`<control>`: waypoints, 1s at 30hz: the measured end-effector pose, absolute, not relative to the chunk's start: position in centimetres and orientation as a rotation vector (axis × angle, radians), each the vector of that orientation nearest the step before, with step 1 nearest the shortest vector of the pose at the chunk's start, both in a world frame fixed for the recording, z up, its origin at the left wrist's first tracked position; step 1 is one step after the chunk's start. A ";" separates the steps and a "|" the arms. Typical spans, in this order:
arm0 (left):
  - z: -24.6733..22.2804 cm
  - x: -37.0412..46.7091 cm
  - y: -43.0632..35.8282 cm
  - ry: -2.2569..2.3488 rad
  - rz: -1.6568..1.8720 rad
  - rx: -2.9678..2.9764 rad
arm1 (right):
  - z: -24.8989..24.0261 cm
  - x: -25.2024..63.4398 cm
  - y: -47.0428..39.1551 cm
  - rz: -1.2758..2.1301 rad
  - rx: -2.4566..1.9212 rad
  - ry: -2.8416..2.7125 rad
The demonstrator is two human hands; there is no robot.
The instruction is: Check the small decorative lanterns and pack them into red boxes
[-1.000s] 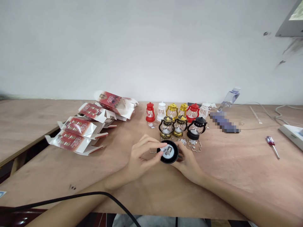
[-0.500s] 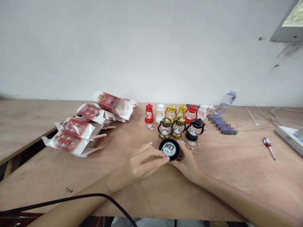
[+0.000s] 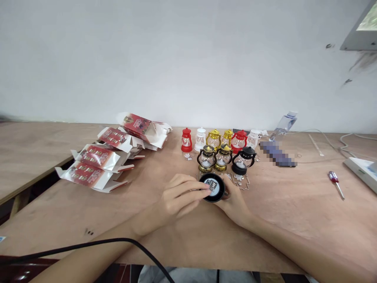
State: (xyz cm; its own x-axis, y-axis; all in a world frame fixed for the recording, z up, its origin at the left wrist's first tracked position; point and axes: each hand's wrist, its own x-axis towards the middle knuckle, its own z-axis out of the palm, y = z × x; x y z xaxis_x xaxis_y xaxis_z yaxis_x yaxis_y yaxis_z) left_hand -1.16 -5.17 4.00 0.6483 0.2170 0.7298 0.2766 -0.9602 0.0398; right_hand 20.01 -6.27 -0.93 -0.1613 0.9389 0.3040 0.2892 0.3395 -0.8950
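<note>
In my right hand (image 3: 235,205) is a small black lantern, tipped so that its round base (image 3: 218,190) faces me. Fingers of that hand wrap round its far side and are partly hidden. A white disc with a metal-contact compartment (image 3: 211,184) shows inside the black rim. My left hand (image 3: 180,197) comes in from the side, its fingertips close together on the disc at the compartment. Whether a small piece is pinched there is hidden. Just beyond stand two black-and-gold lanterns (image 3: 223,160) and an upright black lantern (image 3: 242,165).
Red, white and gold lanterns (image 3: 186,143) form a back row. Wire handles and small white pieces (image 3: 239,181) lie near my right hand. Opened red-and-white boxes (image 3: 96,157) are at left. A screwdriver (image 3: 335,182), bottle (image 3: 284,125) and power strip (image 3: 357,169) are at right.
My left fingertips have moved from the lower edge of the lantern base up and right onto the disc's compartment. The right hand keeps hold of the lantern. The view has shifted slightly.
</note>
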 end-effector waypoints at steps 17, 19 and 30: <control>5.0 -0.7 -4.6 -0.414 -1.409 -2.776 | -0.6 20.2 -6.3 0.845 -1.129 -1.683; 5.1 -0.7 -4.6 -0.406 -1.354 -2.802 | -0.8 20.2 -6.3 0.847 -1.123 -1.680; 4.4 -1.1 -5.0 -0.297 -1.331 -2.647 | -0.8 20.1 -6.2 0.885 -1.094 -1.671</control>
State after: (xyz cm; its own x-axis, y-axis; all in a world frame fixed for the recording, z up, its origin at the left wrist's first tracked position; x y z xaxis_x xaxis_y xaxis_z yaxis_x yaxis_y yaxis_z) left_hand -1.13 -5.01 4.38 0.5832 0.1030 0.8058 0.2492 -0.9668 -0.0568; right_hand 20.11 -6.17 -0.79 -0.1807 0.9347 0.3060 0.2726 0.3465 -0.8976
